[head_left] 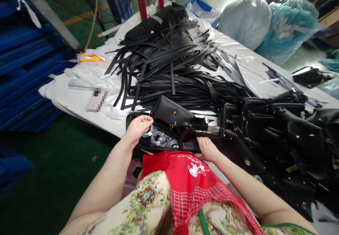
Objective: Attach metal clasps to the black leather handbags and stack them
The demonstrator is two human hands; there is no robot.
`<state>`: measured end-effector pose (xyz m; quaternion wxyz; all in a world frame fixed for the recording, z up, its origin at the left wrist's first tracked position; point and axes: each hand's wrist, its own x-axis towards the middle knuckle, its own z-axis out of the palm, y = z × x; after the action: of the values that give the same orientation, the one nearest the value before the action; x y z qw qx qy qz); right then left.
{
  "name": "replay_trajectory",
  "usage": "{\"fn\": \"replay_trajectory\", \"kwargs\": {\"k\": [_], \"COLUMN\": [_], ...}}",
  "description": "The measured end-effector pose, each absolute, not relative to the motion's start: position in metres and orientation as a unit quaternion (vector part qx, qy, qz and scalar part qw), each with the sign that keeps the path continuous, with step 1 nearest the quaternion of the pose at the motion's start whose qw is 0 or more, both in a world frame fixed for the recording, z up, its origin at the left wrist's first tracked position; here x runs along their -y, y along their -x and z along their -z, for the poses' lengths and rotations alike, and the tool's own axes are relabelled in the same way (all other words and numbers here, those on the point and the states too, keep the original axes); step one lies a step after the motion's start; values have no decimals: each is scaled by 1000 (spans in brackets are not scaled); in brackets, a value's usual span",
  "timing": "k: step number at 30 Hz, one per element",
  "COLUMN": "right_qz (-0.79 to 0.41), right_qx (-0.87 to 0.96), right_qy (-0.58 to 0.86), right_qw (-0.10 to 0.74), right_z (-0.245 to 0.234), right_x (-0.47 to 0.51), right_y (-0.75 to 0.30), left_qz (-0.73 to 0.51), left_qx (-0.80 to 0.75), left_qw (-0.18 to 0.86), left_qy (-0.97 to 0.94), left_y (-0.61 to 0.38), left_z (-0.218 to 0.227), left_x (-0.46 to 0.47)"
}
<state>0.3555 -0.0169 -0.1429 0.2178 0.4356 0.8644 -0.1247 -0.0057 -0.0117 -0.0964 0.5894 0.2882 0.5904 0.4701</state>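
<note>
My left hand [138, 128] is closed in a pinch above several coiled grey cords [159, 138]. A small whitish, shiny bit shows at its fingers, too small to name. The coils lie in a dark container or bag at the table's near edge, just in front of my apron. To their right, my right hand [208, 149] has its fingers closed on the near edge of a black handbag [189, 136]. Behind the coils lies a black bag flap [172, 111] with a small gold fitting.
Long black straps [169, 72] lie heaped across the white table [76, 104]. Several black handbags [275, 122] crowd the right side. An orange-handled tool [91, 58] and a blurred-out phone-like item [96, 100] lie at left. Filled plastic bags [246, 21] stand beyond the table.
</note>
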Motion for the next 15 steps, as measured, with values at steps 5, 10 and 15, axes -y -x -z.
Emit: {"fn": "replay_trajectory", "kwargs": {"k": [5,10,15], "right_qz": [163,188,378], "right_qx": [-809,-774,-700], "right_qy": [-514,-560,-594], "right_qw": [235,228,115], "right_z": [166,151,77], "right_x": [37,11,-31], "right_y": [-353,-357,-380], "left_qz": [-472,-429,-384], "left_qx": [-533,-544,-557], "left_qw": [638,644,641], "left_qy": [-291,-324,-363], "left_y": [-1,-7,-18], "left_z": [97,96,88], "left_x": [14,19,22]}}
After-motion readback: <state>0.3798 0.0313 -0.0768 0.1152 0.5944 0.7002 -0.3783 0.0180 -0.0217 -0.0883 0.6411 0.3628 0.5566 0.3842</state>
